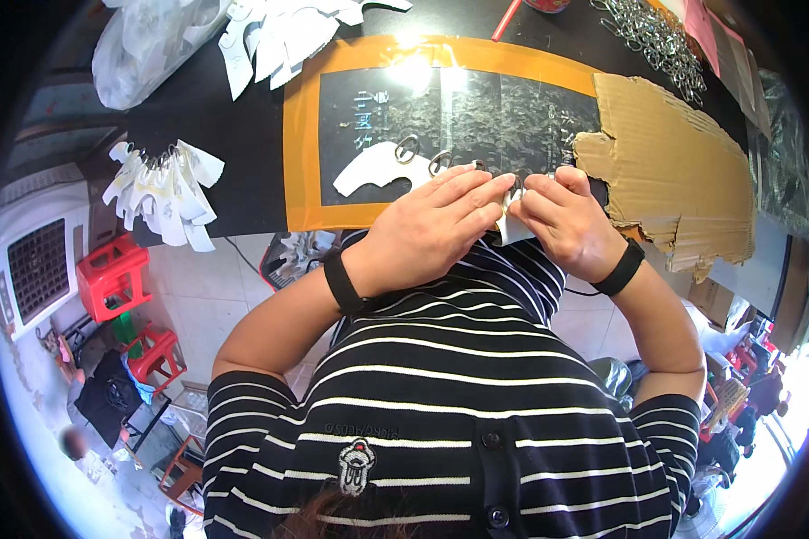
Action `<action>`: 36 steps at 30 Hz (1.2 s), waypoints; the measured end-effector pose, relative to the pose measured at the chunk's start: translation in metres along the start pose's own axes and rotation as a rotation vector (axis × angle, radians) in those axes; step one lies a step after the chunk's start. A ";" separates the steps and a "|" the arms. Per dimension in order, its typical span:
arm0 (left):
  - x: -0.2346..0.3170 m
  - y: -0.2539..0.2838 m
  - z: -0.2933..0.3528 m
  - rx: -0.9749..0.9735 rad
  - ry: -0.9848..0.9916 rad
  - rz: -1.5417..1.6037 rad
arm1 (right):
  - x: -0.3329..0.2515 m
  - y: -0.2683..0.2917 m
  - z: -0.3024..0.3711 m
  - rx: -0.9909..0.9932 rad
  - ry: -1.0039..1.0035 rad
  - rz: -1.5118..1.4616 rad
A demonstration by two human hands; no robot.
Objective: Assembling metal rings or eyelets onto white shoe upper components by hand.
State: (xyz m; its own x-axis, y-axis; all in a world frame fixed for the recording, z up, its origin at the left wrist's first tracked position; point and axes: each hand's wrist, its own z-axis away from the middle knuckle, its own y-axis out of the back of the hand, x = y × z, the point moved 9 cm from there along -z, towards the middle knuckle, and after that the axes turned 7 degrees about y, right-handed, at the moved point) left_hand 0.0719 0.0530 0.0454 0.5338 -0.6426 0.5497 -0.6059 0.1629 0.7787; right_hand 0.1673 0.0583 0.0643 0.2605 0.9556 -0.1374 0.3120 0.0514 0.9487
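Observation:
A flat white curved piece (368, 170) lies on the taped board, its upper edge carrying several dark oval metal rings (406, 149). Over its right part reaches my left hand (442, 214), fingers long and close together, holding the piece down at its edge. My right hand (566, 214) is closed, with bent fingers pinching the right end of the piece. Between the fingertips of both hands a small dark metal ring (515, 186) partly shows. A white tip (514, 229) of the piece sticks out below them. The fingers hide the thumbs' grip and most of that end.
Orange tape frames the dark printed board (301, 135). Torn cardboard (683, 171) covers its right side. Metal rings (656, 40) lie heaped at the far right. White pieces with rings (164, 190) are bunched at left; more white pieces (283, 40) and a plastic bag (148, 49) lie beyond.

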 end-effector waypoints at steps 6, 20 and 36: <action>-0.010 0.009 -0.001 0.013 0.084 0.242 | -0.009 0.001 0.007 -0.114 -0.169 -0.031; -0.006 0.007 -0.025 0.185 0.273 0.089 | -0.007 -0.004 0.030 -0.138 -0.403 -0.053; -0.019 0.000 -0.016 0.250 0.376 0.009 | 0.000 -0.005 0.033 -0.013 -0.451 -0.147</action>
State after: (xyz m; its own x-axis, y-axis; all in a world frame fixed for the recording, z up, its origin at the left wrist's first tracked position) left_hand 0.0714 0.0771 0.0402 0.6775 -0.3174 0.6635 -0.7104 -0.0486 0.7021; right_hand 0.1957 0.0483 0.0500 0.5857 0.7169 -0.3781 0.3645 0.1836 0.9129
